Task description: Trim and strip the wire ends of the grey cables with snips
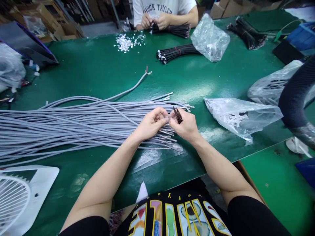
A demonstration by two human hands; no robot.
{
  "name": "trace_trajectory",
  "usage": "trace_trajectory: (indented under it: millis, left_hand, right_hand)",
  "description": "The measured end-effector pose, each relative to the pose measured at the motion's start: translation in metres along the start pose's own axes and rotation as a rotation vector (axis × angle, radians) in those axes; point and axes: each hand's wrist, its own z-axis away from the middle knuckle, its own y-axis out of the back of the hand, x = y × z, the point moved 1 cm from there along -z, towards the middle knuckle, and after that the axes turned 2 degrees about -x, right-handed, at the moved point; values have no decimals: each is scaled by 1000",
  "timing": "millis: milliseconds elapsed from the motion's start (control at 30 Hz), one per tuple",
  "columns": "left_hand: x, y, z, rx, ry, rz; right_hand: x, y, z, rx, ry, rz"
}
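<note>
Many grey cables (81, 127) lie side by side on the green table, their stripped ends pointing right beneath my hands. My left hand (152, 123) pinches the stripped end of one cable between thumb and forefinger. Close against it, my right hand (185, 126) is closed around small dark snips (177, 115), tips pointing up and away. Its thumb and forefinger also meet at the same stripped cable end. The fingers hide most of that end. One cable curves up away from the bunch, its red and white wires (147, 71) spread.
Right of my hands lies a clear bag of white pieces (236, 118), beside a black hose (295, 95). A white fan (44, 183) sits at lower left. Across the table, a person's hands (157, 21) handle black cables near black bundles (177, 52) and white scraps (125, 42).
</note>
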Motion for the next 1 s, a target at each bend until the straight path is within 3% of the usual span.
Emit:
trace_trajectory:
  millis: [300, 533, 800, 1000]
  left_hand:
    - [0, 15, 1, -108, 109, 350]
    - [-1, 15, -1, -67, 145, 399]
    - [0, 10, 1, -68, 146, 214]
    - [6, 10, 4, -41, 134, -18]
  right_hand:
    - [0, 4, -4, -93, -138, -290]
    - [5, 3, -3, -56, -44, -235]
    - [1, -5, -1, 5, -65, -166]
    - [11, -10, -7, 16, -268, -331]
